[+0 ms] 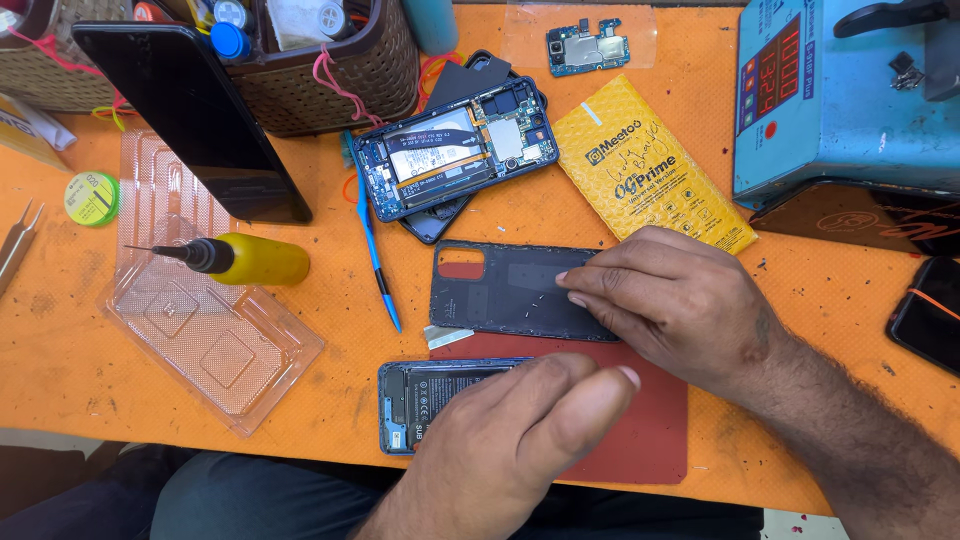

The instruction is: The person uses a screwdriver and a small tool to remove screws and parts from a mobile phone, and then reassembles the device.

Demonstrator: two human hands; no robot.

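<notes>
Orange bench (800, 330), hands (675, 300) on opened phone (425, 400)

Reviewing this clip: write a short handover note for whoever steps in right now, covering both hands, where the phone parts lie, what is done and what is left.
Left hand: rests on the opened phone at the table's near edge, gripping nothing visible.
Right hand: fingertips pressing on the dark back cover, which lies flat, inner side up, beside the red mat.
Done: cover is off, battery exposed.
Left: cover not yet refitted.
Nearby: second opened phone, blue pry tool, yellow bottle.
</notes>
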